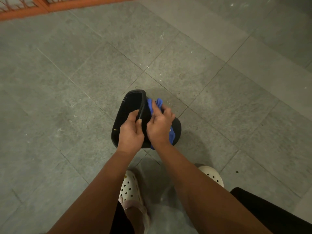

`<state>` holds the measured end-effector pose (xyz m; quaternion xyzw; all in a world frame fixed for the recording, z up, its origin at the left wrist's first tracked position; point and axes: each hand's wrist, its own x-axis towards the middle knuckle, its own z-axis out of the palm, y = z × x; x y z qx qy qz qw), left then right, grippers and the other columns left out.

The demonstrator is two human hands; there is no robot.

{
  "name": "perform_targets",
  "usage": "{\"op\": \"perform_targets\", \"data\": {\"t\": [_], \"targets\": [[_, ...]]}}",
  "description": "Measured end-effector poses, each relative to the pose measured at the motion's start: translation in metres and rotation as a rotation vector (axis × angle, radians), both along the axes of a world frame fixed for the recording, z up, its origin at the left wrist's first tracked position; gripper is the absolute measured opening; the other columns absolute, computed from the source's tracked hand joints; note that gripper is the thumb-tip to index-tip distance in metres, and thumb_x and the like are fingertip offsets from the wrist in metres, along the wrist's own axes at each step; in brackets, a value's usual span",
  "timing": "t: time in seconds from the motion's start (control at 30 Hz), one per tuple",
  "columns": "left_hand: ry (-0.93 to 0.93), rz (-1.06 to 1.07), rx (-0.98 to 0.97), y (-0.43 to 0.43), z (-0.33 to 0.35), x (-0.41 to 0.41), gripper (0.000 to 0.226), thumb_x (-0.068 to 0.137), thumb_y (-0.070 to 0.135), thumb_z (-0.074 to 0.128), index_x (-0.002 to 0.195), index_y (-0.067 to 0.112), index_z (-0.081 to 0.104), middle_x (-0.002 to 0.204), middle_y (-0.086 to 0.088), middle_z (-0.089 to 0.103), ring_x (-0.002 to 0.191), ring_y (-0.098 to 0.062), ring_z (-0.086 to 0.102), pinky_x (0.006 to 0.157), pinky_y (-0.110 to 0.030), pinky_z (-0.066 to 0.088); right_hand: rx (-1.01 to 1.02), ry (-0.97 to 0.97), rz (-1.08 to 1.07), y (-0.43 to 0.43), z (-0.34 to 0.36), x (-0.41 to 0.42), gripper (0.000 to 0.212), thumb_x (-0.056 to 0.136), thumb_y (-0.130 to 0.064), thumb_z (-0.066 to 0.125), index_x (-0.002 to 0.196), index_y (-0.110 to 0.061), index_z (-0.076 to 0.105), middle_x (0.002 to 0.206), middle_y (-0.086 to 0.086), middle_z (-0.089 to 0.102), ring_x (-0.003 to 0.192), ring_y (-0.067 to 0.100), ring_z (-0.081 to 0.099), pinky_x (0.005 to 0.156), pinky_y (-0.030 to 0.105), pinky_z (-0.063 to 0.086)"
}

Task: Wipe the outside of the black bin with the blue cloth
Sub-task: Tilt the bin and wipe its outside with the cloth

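Mid-wipe, left hand (pixel 130 131) gripped the tilted black bin (pixel 125 114) by its rim, right hand (pixel 159 126) pressed the blue cloth (pixel 154 105) on its outer wall; probably next, turn bin to an unwiped side.

I saw little of the blue cloth (pixel 154 103); the right hand (pixel 159 126) covered most of it. The left hand (pixel 130 132) hid part of the rim of the black bin (pixel 125 114). The orange frame (pixel 25 11) ran off the top edge.
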<state>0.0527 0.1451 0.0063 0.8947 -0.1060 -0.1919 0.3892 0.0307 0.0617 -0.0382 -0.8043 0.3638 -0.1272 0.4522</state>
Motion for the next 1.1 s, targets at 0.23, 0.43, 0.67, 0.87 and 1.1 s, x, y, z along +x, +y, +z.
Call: {"op": "perform_targets", "data": {"t": [0.23,0.43,0.67,0.87,1.1], "targets": [[0.176,0.001,-0.092,0.0,0.004,0.012,0.028,0.096,0.006,0.046,0.12,0.019,0.053,0.102,0.003,0.066,0.098,-0.009,0.063,0.093,-0.037,0.052,-0.053,-0.191,0.122,-0.009,-0.008,-0.002,0.039,0.086,-0.002,0.048,0.122,-0.012,0.059,0.109,0.016,0.051,0.1,0.029,0.047,0.093,0.032,0.044],[0.373,0.141,-0.21,0.0,0.012,0.01,0.037,0.095,0.004,0.045,0.12,0.029,0.055,0.11,0.003,0.066,0.106,-0.016,0.062,0.098,-0.046,0.048,-0.049,-0.066,0.179,-0.018,-0.011,-0.001,0.043,0.088,-0.007,0.043,0.129,-0.013,0.052,0.124,0.018,0.045,0.112,0.03,0.043,0.1,0.032,0.036],[0.528,0.202,-0.192,-0.012,0.023,0.014,0.027,0.102,0.024,0.038,0.107,0.029,0.064,0.107,-0.005,0.068,0.105,-0.022,0.063,0.096,-0.046,0.049,-0.094,-0.13,0.112,0.002,-0.012,-0.021,0.039,0.09,-0.013,0.039,0.126,-0.013,0.053,0.128,0.01,0.048,0.111,0.024,0.044,0.095,0.033,0.044],[0.43,0.225,-0.19,-0.006,0.015,0.018,0.021,0.097,0.024,0.042,0.097,0.023,0.064,0.101,-0.014,0.068,0.099,-0.032,0.064,0.095,-0.056,0.048,-0.149,-0.198,0.217,0.005,-0.012,-0.016,0.04,0.089,-0.011,0.037,0.124,-0.009,0.057,0.123,0.012,0.055,0.106,0.022,0.04,0.094,0.031,0.042],[0.369,0.396,-0.255,-0.004,0.015,0.011,0.023,0.1,0.016,0.042,0.086,0.02,0.061,0.085,-0.008,0.062,0.085,-0.023,0.059,0.087,-0.047,0.052,-0.147,0.066,0.206,0.004,-0.021,-0.023,0.047,0.086,-0.011,0.042,0.133,-0.013,0.046,0.126,0.017,0.047,0.108,0.033,0.044,0.089,0.041,0.047]]}}
